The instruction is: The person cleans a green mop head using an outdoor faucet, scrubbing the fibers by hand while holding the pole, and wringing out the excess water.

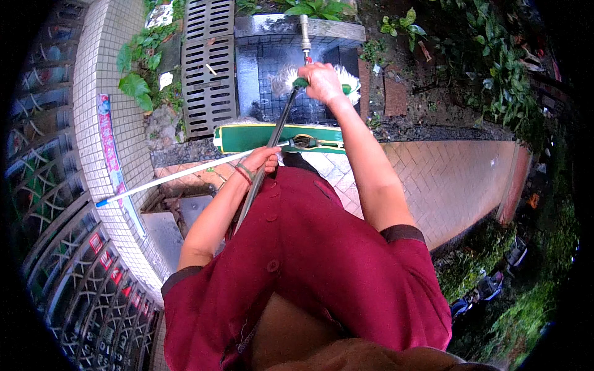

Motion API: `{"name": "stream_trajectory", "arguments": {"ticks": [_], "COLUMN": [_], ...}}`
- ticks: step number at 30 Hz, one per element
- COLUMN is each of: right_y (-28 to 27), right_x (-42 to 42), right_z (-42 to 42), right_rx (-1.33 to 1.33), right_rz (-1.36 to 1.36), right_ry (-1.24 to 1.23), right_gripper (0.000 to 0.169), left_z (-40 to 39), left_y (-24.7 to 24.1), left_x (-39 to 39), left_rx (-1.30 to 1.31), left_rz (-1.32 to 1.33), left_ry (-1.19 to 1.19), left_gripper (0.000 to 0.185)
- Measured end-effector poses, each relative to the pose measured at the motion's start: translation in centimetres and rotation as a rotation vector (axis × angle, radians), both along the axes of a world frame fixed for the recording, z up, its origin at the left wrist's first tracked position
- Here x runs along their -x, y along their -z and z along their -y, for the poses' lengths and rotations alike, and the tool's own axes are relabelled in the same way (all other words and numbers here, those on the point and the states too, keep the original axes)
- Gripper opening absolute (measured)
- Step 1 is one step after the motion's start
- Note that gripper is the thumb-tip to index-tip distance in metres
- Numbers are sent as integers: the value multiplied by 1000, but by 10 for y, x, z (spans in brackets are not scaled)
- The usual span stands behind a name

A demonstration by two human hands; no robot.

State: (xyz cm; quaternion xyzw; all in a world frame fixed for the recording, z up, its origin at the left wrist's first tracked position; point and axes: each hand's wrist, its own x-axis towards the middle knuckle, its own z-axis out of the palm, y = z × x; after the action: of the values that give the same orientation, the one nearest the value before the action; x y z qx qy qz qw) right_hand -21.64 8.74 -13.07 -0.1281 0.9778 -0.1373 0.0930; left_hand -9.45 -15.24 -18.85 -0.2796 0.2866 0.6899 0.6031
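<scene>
My right hand (pixel 320 82) is at a mop head (pixel 285 79) with white strands and green parts, just below a tap (pixel 305 37) with a red part; water sprays around it. My left hand (pixel 261 161) is closed around a dark metal pole (pixel 285 111) that runs from the mop head down beside my body. A white pole (pixel 185 172) with a blue end crosses at my left hand and joins a flat green mop head (pixel 248 138) with yellow edging, which lies along the near side of the tiled basin (pixel 274 67). My right fingertips are partly hidden.
A slotted drain grate (pixel 209 83) lies left of the basin, beside a low tiled wall (pixel 93 69) and a metal fence (pixel 55 241). Brick paving (pixel 441 176) stretches to the right. Soil and leafy plants (pixel 492 60) border the far right.
</scene>
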Motion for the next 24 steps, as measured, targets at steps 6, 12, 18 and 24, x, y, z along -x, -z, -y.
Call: {"name": "stream_trajectory", "arguments": {"ticks": [6, 12, 18, 24], "right_y": [21, 49, 66, 36], "right_x": [-72, -148, -208, -259], "right_z": [8, 22, 20, -20], "right_rx": [10, 105, 206, 240], "right_rz": [-46, -81, -79, -18], "right_ry": [28, 200, 413, 537], "right_gripper": [23, 29, 29, 32], "left_z": [8, 12, -6, -24], "left_y": [-3, 4, 0, -47], "left_x": [-9, -27, -42, -57], "left_rx": [0, 74, 231, 256], "left_rz": [57, 15, -104, -332], "left_ry": [61, 106, 205, 498], "left_gripper": [13, 19, 19, 18]}}
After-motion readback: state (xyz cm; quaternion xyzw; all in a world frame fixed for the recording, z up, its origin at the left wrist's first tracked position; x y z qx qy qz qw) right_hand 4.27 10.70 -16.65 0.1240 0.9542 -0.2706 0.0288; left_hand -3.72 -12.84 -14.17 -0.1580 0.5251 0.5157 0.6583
